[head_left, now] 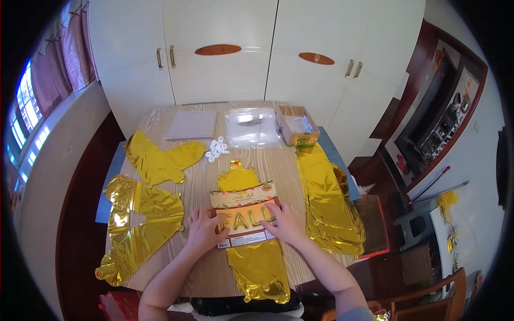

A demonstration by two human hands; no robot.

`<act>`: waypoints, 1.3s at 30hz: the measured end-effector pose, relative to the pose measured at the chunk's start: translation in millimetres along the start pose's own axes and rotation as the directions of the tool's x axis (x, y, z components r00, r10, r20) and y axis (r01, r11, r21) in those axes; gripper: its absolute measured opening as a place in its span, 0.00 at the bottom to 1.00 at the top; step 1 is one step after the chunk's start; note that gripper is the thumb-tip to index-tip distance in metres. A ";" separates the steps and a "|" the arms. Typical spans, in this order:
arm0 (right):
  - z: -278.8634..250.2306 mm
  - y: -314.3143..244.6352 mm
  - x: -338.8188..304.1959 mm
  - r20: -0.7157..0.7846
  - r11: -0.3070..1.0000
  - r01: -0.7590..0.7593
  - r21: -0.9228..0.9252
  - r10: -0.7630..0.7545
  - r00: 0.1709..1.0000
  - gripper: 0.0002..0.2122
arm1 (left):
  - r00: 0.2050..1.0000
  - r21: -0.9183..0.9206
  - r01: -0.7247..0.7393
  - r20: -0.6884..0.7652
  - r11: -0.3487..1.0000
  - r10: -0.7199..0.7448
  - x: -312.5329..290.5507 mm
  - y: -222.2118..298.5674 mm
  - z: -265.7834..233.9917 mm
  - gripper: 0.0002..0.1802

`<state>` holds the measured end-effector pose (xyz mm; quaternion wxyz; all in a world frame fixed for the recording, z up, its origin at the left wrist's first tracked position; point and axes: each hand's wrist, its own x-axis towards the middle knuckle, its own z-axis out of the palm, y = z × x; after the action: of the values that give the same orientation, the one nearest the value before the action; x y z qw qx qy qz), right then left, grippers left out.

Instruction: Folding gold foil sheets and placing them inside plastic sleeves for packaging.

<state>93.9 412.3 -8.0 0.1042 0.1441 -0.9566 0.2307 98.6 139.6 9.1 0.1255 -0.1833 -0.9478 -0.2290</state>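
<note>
Near the middle of the table (198, 187), a printed card (243, 216) is held

At one o'clock from it, some clear plastic (296, 124) is contained in a cardboard box (300, 138). At twelve, a clear plastic packet (251, 128) is laid flat; its contents cannot be told. Gold foil (259, 267) is partly covered by the card. Its nine o'clock side is held by the left hand (205, 229), its three o'clock side by the right hand (285, 224), thumbs on top, fingers slightly parted.

Gold foils (259, 266) on wood-grain table (285, 179)
</note>
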 end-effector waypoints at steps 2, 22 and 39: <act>-1.6 -2.6 0.5 -0.018 0.998 -0.011 -0.067 0.010 1.000 0.27 | 0.999 0.055 -0.030 -0.033 0.998 0.032 -2.4 3.0 1.8 0.19; -8.1 -10.8 2.8 -0.038 0.984 -0.088 -0.156 0.083 0.996 0.27 | 0.911 0.032 -0.356 0.233 0.934 0.340 12.8 -8.1 10.6 0.22; -3.7 -3.8 2.5 -0.036 0.987 0.022 -0.159 -0.029 0.999 0.22 | 0.917 0.021 -0.352 0.211 0.936 0.340 13.6 -3.1 9.0 0.19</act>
<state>93.3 410.3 -2.5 0.1367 0.1431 -0.9679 0.1550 83.8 145.3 4.4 0.0716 -0.3665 -0.9146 -0.1552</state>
